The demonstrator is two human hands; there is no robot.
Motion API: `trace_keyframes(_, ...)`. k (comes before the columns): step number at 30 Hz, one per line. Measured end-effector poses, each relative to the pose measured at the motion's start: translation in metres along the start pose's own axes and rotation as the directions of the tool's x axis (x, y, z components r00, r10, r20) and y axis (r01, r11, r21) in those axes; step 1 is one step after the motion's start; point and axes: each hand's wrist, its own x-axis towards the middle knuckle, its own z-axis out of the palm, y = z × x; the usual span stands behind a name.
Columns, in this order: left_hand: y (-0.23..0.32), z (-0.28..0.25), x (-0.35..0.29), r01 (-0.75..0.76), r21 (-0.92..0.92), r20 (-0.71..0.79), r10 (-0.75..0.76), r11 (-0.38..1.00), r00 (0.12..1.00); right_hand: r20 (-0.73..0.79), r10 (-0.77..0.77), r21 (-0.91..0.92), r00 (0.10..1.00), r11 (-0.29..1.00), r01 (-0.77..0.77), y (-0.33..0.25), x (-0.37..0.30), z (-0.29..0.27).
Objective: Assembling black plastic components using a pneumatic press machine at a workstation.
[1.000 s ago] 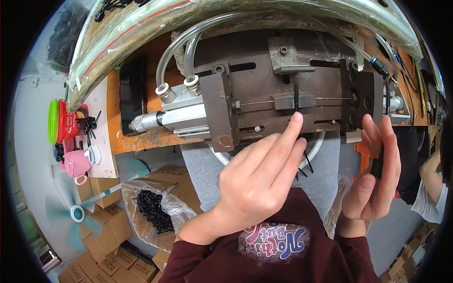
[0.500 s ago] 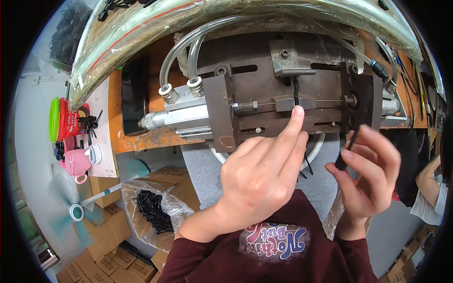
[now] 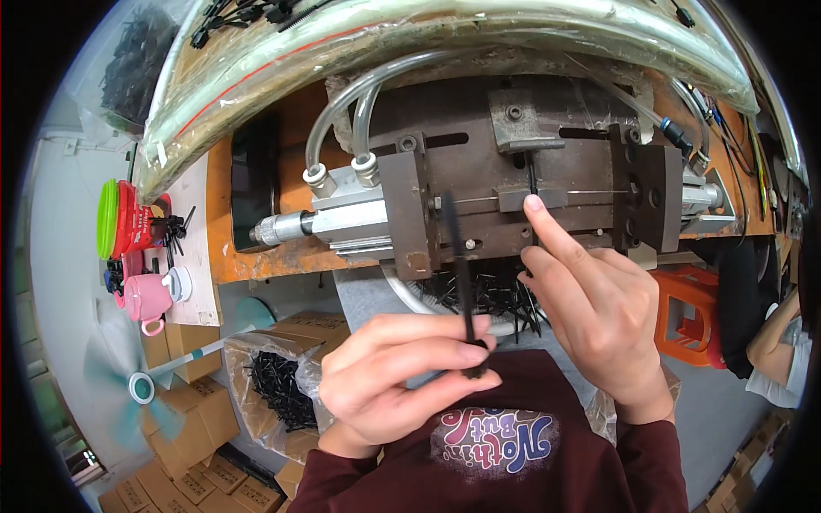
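My left hand pinches a thin black plastic stick by its thicker lower end, tilted in front of the machine. On the brown metal fixture, a second slim black piece runs from the upper bracket down to a small dark block. My right hand stretches its index finger onto the block, at the lower end of that piece. The other right fingers are curled, and its thumb is hidden. Below the fixture, a pile of black sticks lies in a white-rimmed container, partly covered by my hands.
Silver cylinders with clear hoses flank the fixture. A lined box of black pieces stands lower left, near a turning fan. A pink cup sits left; an orange stool and another person's arm are right.
My left index finger has left the block, and the left hand has drawn back, now holding a black stick. My right hand, which held a black stick, has moved left and touches the block.
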Motion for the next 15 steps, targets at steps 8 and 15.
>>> trace_keyframes(8, 0.003, -0.044, 0.033, -0.193, 0.187, -0.328, 0.247, 0.963, 0.912, -0.023, -0.014, -0.003, 1.000, 1.000, 0.013, -0.004, 0.004, -0.007)
trace_keyframes(15, 0.056, -0.179, 0.166, -0.205, 0.918, -0.238, 0.883, 0.341, 0.405, -0.118, 0.030, 0.167, 0.993, 0.986, -0.010, -0.006, -0.003, -0.001)
